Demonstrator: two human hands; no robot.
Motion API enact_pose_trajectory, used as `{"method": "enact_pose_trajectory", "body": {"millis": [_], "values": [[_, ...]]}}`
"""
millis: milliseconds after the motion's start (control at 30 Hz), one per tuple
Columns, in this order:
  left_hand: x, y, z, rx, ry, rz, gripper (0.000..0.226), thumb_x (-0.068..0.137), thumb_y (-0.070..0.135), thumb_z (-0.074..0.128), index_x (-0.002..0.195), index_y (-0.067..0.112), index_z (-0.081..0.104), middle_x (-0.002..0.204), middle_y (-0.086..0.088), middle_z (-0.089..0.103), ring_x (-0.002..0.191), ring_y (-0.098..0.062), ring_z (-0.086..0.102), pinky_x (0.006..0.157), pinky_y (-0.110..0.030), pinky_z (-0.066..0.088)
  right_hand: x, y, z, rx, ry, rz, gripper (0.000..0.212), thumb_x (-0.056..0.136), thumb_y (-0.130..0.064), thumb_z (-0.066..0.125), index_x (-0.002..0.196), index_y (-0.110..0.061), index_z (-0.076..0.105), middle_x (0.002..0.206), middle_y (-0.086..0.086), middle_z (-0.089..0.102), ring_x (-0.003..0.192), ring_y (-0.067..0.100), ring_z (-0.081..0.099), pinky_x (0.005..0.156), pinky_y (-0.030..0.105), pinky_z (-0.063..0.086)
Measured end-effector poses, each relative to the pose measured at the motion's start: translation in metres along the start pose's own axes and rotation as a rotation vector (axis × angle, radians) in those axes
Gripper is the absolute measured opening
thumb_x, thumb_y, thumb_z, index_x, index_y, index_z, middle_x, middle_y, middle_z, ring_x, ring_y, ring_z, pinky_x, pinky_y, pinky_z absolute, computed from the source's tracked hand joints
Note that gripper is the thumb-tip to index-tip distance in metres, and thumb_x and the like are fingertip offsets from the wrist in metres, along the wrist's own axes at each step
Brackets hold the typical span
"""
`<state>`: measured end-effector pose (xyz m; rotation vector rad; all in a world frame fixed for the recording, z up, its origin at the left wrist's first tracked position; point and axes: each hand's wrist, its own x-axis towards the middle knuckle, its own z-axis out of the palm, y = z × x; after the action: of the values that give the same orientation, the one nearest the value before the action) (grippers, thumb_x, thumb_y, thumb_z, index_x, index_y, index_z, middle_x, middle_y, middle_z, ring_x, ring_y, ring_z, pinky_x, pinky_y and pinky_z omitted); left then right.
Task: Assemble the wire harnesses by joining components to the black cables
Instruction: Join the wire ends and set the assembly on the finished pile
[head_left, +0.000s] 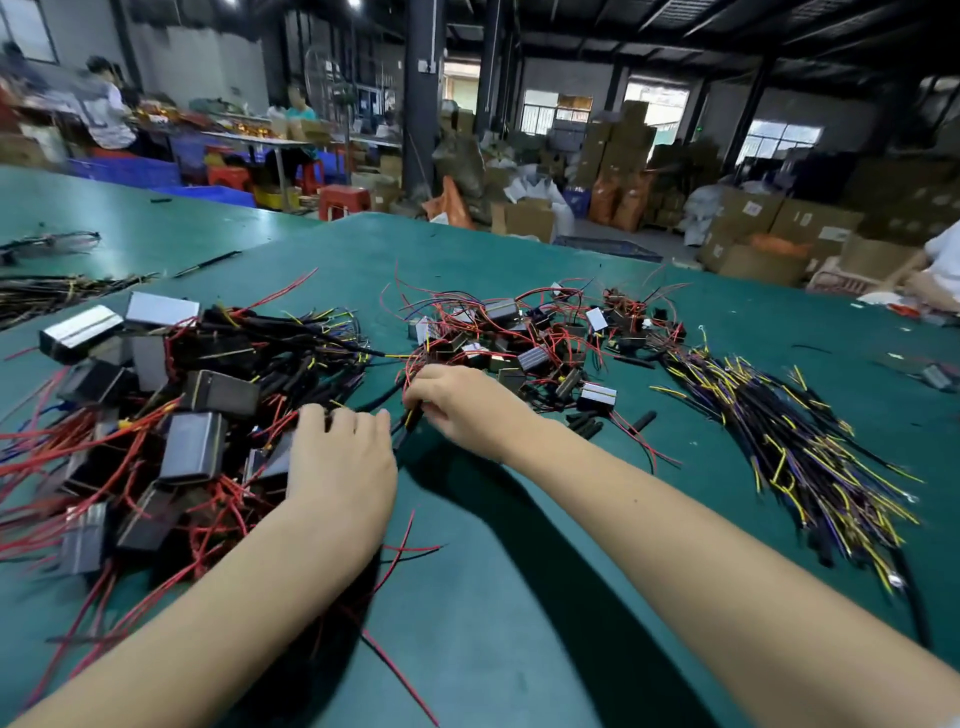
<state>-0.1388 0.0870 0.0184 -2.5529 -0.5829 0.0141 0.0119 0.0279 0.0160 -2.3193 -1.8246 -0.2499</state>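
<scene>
On the green table (519, 597) my right hand (457, 405) pinches the end of a black cable (410, 418) that has red and yellow wires. My left hand (340, 457) lies knuckles up on the edge of a big pile of joined black boxes with red wires and black cables (156, 415); its fingertips are hidden, so what they hold is unclear. A smaller heap of loose black box components with red wires (530, 343) lies just beyond my right hand. To the right lies a bundle of black cables with yellow and purple wires (779, 441).
Short black sleeve pieces (587, 421) lie to the right of my right hand. More cable bundles (57, 291) lie at the far left. Another person's arm (935, 286) rests at the table's far right edge. Cartons and stools fill the floor behind.
</scene>
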Motion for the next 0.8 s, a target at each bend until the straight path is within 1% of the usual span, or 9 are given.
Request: {"method": "enact_pose_trajectory", "body": {"millis": [67, 133, 267, 400, 467, 533, 667, 733, 800], "values": [[0.005, 0.005, 0.002, 0.015, -0.005, 0.050, 0.053, 0.101, 0.020, 0.023, 0.149, 0.004, 0.007, 0.144, -0.008, 0.037, 0.132, -0.024, 0.036, 0.107, -0.038, 0.022, -0.001, 0.002, 0.006, 0.003, -0.033, 0.026, 0.027, 0.088, -0.001, 0.049, 0.109, -0.003, 0.066, 0.115, 0.014, 0.061, 0.107, 0.033, 0.057, 0.090, 0.042, 0.043], [0.008, 0.011, 0.001, 0.014, -0.025, 0.080, 0.055, 0.100, 0.025, 0.027, 0.149, 0.004, 0.009, 0.145, -0.008, 0.035, 0.133, -0.024, 0.036, 0.111, -0.040, 0.018, -0.003, 0.002, 0.011, 0.012, -0.050, 0.033, 0.029, 0.088, -0.002, 0.048, 0.111, -0.004, 0.066, 0.117, 0.013, 0.062, 0.110, 0.032, 0.056, 0.092, 0.042, 0.042], [0.014, 0.024, -0.008, -0.008, -0.106, 0.139, 0.040, 0.097, 0.019, 0.029, 0.134, 0.012, 0.044, 0.137, -0.005, 0.048, 0.127, -0.021, 0.045, 0.108, -0.037, 0.018, -0.009, 0.007, 0.020, -0.008, -0.020, 0.012, 0.038, 0.090, -0.003, 0.046, 0.122, -0.012, 0.064, 0.129, 0.004, 0.061, 0.120, 0.026, 0.048, 0.097, 0.036, 0.037], [0.021, 0.031, -0.018, -0.083, -0.141, 0.124, 0.036, 0.099, 0.026, 0.033, 0.128, 0.017, 0.052, 0.135, -0.002, 0.052, 0.126, -0.021, 0.047, 0.102, -0.034, 0.025, -0.020, 0.016, 0.019, -0.004, 0.012, -0.021, 0.040, 0.091, -0.005, 0.047, 0.127, -0.015, 0.060, 0.139, 0.003, 0.053, 0.129, 0.022, 0.042, 0.101, 0.037, 0.035], [0.025, 0.035, -0.025, -0.089, -0.127, 0.103, 0.037, 0.099, 0.030, 0.035, 0.130, 0.016, 0.049, 0.137, -0.003, 0.050, 0.128, -0.023, 0.045, 0.103, -0.035, 0.026, -0.028, 0.021, 0.010, 0.061, 0.142, -0.034, 0.035, 0.088, -0.001, 0.050, 0.119, -0.008, 0.065, 0.128, 0.009, 0.061, 0.121, 0.027, 0.050, 0.100, 0.041, 0.038], [0.031, 0.043, -0.036, -0.096, -0.109, 0.104, 0.039, 0.099, 0.033, 0.038, 0.132, 0.016, 0.046, 0.139, -0.006, 0.047, 0.130, -0.024, 0.042, 0.103, -0.035, 0.027, -0.040, 0.029, -0.003, 0.162, 0.399, 0.008, 0.029, 0.085, 0.004, 0.053, 0.108, -0.002, 0.069, 0.110, 0.013, 0.068, 0.106, 0.030, 0.058, 0.095, 0.040, 0.044], [0.048, 0.076, -0.065, -0.269, -0.028, 0.165, 0.041, 0.095, 0.036, 0.045, 0.130, 0.015, 0.048, 0.136, -0.009, 0.049, 0.128, -0.028, 0.044, 0.100, -0.036, 0.031, -0.067, 0.057, -0.037, 0.259, 0.875, 0.256, 0.022, 0.085, 0.005, 0.053, 0.102, -0.002, 0.067, 0.096, 0.010, 0.066, 0.089, 0.022, 0.060, 0.080, 0.029, 0.048], [0.055, 0.099, -0.074, -0.449, 0.058, 0.191, 0.036, 0.095, 0.032, 0.045, 0.126, 0.015, 0.051, 0.131, -0.010, 0.052, 0.124, -0.030, 0.047, 0.098, -0.038, 0.033, -0.080, 0.076, -0.050, 0.340, 0.989, 0.423, 0.020, 0.086, 0.004, 0.052, 0.099, -0.003, 0.065, 0.092, 0.009, 0.065, 0.083, 0.019, 0.060, 0.076, 0.026, 0.047], [0.058, 0.121, -0.073, -0.735, 0.153, 0.184, 0.030, 0.096, 0.032, 0.042, 0.118, 0.016, 0.055, 0.123, -0.009, 0.057, 0.117, -0.030, 0.052, 0.093, -0.038, 0.039, -0.098, 0.094, -0.056, 0.413, 1.017, 0.577, 0.017, 0.087, 0.001, 0.052, 0.096, -0.006, 0.064, 0.087, 0.007, 0.065, 0.077, 0.015, 0.058, 0.074, 0.018, 0.045]]}}
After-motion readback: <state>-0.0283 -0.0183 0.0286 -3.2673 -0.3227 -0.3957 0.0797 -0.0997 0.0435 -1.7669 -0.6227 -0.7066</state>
